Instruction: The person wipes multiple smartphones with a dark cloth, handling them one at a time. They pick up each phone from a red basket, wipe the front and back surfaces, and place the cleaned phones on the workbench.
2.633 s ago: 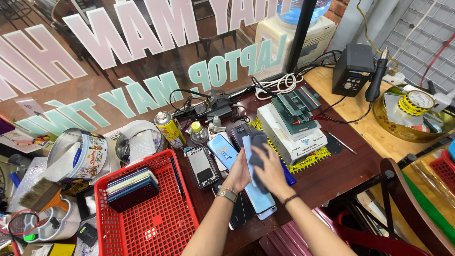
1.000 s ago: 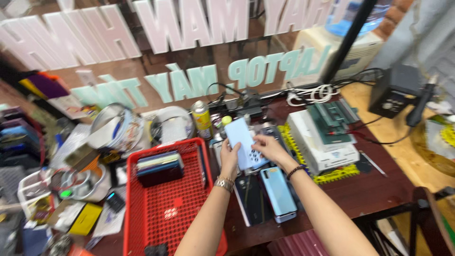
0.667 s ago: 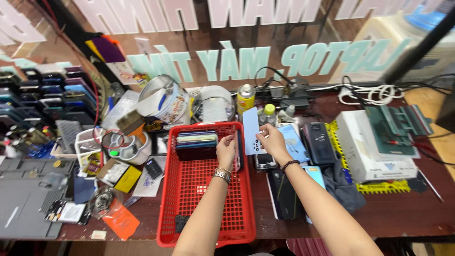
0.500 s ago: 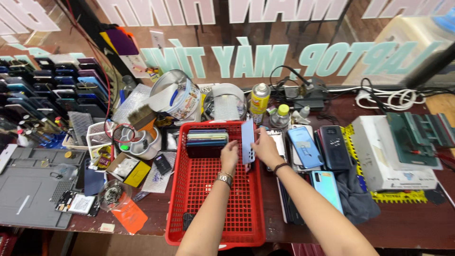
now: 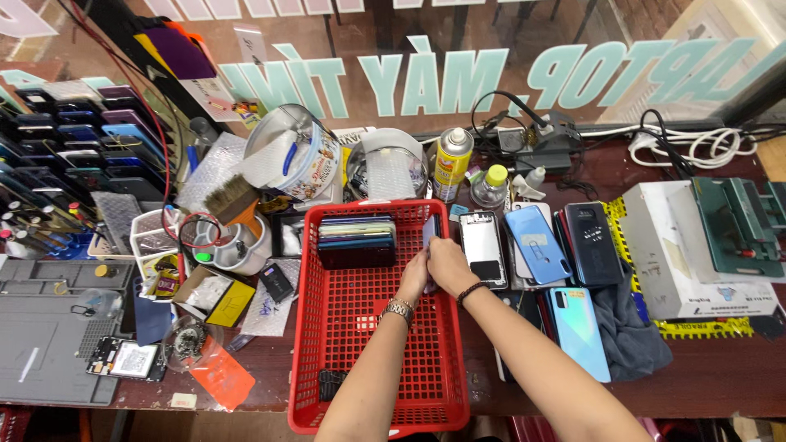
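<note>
As both hands met over the red basket [image 5: 327,344] in the head view, the left hand [image 5: 415,278] and right hand [image 5: 449,263] together pinched a light blue phone back panel [image 5: 429,233], held upright on edge inside the basket near its far right corner. Left of the grip, a stack of panels [image 5: 357,240] already stood filed against the far wall. Right of the grip, more phones [image 5: 536,244] lay unsorted on the table [image 5: 704,360], so much seemed left. Fingers hid the panel's lower half; whether it touched the basket floor was unclear.
</note>
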